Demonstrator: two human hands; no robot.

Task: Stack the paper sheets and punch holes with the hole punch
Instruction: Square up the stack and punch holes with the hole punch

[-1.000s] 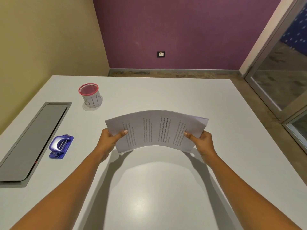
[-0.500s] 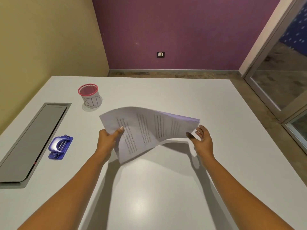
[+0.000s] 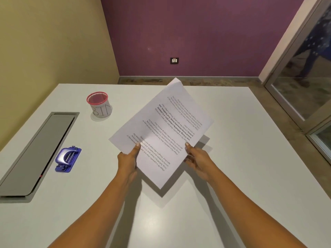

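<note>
Paper sheets (image 3: 161, 135): being held up off the table, tilted, printed side facing the camera, one corner pointing down toward the near edge and the opposite corner reaching up toward the far edge; the text is running upside down and slantwise.
Left hand (image 3: 127, 161): gripping the lower left edge of the paper sheets, thumb lying on the printed face, the other digits going behind the stack.
Right hand (image 3: 198, 161): pinching the lower right edge of the paper sheets, thumb pressing on the front, the remaining digits curling underneath.
Table (image 3: 232, 176): white worktop carrying everything; a shadow of the paper sheets is falling on it just below the stack.
Hole punch (image 3: 68, 159): blue with a silver lever, sitting near the left edge of the worktop, well apart from the paper sheets and untouched by either hand.
Grey panel (image 3: 35, 153): lying set into the worktop along the left edge, just beside the hole punch.
Mesh cup (image 3: 99, 104): red-rimmed, standing upright toward the far left corner of the worktop, with lettering showing on a white wrap.
</note>
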